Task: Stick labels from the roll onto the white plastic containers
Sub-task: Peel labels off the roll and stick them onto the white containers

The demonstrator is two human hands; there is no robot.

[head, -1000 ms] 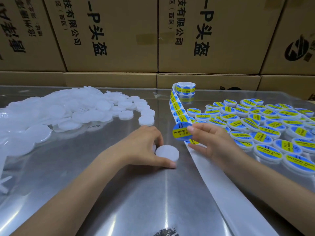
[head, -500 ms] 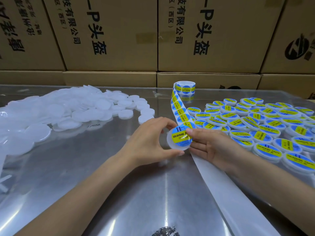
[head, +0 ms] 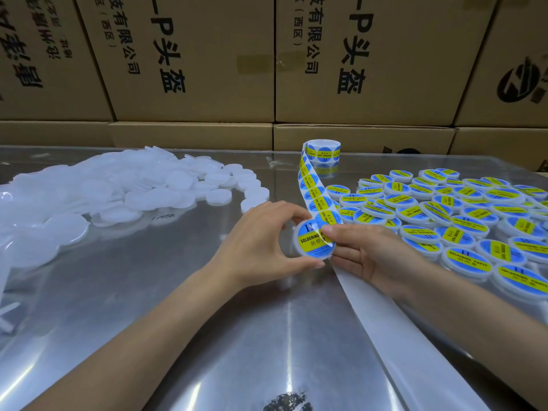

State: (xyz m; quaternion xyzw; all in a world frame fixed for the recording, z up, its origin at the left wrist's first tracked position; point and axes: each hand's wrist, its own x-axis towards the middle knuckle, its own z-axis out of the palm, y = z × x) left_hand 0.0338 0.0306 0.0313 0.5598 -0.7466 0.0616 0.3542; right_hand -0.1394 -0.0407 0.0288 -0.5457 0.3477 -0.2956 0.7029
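The round blue-and-yellow label [head: 315, 240] reads "SOLDERING"; brown cardboard boxes [head: 192, 57] show "-P头盔", apparently "有限公司".

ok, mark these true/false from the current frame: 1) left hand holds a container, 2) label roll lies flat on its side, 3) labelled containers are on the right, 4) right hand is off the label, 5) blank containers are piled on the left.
1) True: the left hand grips the container.
2) False: the label roll stands upright at the back of the table.
3) True: the labelled containers lie there.
4) False: the right hand has its thumb pressing on the label.
5) True: the blank containers are heaped there.
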